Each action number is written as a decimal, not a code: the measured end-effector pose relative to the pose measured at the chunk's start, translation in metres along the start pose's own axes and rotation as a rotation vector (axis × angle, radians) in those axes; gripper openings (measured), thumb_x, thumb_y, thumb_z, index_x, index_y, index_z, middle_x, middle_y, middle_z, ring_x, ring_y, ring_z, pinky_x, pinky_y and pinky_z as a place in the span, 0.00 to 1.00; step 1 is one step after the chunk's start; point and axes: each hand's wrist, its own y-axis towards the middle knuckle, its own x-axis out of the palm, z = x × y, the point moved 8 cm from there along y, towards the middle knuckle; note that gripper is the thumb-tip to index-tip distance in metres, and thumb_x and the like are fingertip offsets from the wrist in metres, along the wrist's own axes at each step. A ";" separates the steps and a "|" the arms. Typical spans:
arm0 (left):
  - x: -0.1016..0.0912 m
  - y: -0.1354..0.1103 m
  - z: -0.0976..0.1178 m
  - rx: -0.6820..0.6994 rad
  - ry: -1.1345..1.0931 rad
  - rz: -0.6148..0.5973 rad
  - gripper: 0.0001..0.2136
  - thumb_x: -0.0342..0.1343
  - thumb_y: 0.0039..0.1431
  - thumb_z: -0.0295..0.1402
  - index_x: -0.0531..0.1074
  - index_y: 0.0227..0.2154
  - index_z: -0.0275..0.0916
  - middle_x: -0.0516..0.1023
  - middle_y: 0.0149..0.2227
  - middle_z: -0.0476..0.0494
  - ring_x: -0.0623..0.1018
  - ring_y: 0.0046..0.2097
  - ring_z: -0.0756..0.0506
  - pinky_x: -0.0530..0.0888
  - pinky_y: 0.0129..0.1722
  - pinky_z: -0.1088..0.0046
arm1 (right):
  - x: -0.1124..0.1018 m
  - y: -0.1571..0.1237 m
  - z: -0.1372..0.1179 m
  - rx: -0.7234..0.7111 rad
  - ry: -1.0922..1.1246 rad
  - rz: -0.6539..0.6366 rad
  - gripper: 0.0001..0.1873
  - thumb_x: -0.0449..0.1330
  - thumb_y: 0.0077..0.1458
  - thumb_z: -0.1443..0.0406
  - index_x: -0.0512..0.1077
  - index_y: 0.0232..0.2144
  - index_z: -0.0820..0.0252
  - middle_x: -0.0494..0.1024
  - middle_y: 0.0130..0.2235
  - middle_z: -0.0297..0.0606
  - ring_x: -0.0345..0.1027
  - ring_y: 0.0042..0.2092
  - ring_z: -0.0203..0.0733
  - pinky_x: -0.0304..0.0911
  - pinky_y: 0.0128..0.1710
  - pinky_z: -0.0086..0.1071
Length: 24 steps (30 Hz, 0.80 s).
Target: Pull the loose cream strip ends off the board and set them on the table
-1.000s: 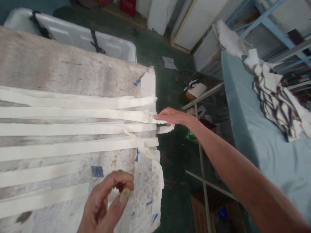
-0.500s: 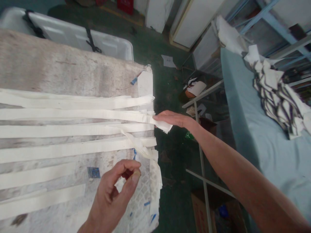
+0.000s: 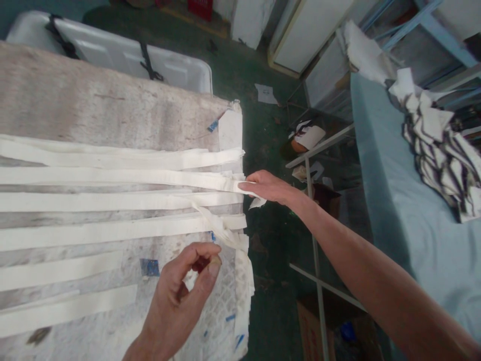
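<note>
Long cream fabric strips lie side by side across a worn, stained table (image 3: 150, 110). My right hand (image 3: 265, 185) grips the end of one fabric strip (image 3: 180, 179) at the table's right edge, thumb on top. A short frayed tail of cloth hangs below those fingers. Over the table's lower part hovers my left hand (image 3: 184, 291), thumb and forefinger pinched together; whether anything thin is between them cannot be made out. Just above it, a twisted strip (image 3: 214, 220) crosses a neighbouring strip (image 3: 124, 229) and runs down to the table's edge.
Behind the table stands a white plastic bin (image 3: 112, 52) with black straps. To the right are a metal frame (image 3: 313, 225), a cardboard box (image 3: 311, 321) and a surface under blue cloth (image 3: 391, 165) bearing a heap of black-edged white pieces (image 3: 436, 150).
My right thumb has come over the top of the strip's end, and the loose tail has folded downward beneath the hand. My left hand keeps its pinch. The whole view has shifted slightly.
</note>
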 end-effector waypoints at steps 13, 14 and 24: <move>0.004 0.024 -0.001 -0.215 -0.370 0.048 0.20 0.67 0.56 0.49 0.81 0.44 0.38 0.85 0.38 0.40 0.81 0.36 0.45 0.77 0.38 0.71 | -0.013 -0.007 -0.036 0.011 0.374 0.036 0.28 0.70 0.42 0.43 0.73 0.26 0.63 0.67 0.23 0.30 0.53 0.26 0.31 0.45 0.24 0.29; 0.004 0.026 -0.002 -0.229 -0.393 0.062 0.22 0.67 0.55 0.50 0.81 0.44 0.38 0.86 0.39 0.39 0.82 0.37 0.44 0.77 0.38 0.71 | -0.015 -0.007 -0.038 0.019 0.417 0.041 0.28 0.71 0.41 0.43 0.74 0.27 0.63 0.68 0.23 0.30 0.54 0.26 0.31 0.46 0.24 0.28; 0.030 0.055 -0.005 -0.403 -1.022 0.196 0.16 0.66 0.59 0.40 0.76 0.45 0.35 0.81 0.53 0.33 0.82 0.50 0.42 0.77 0.52 0.66 | -0.024 -0.021 -0.070 -0.045 0.543 0.035 0.33 0.73 0.40 0.40 0.70 0.24 0.62 0.65 0.23 0.30 0.51 0.24 0.29 0.46 0.21 0.27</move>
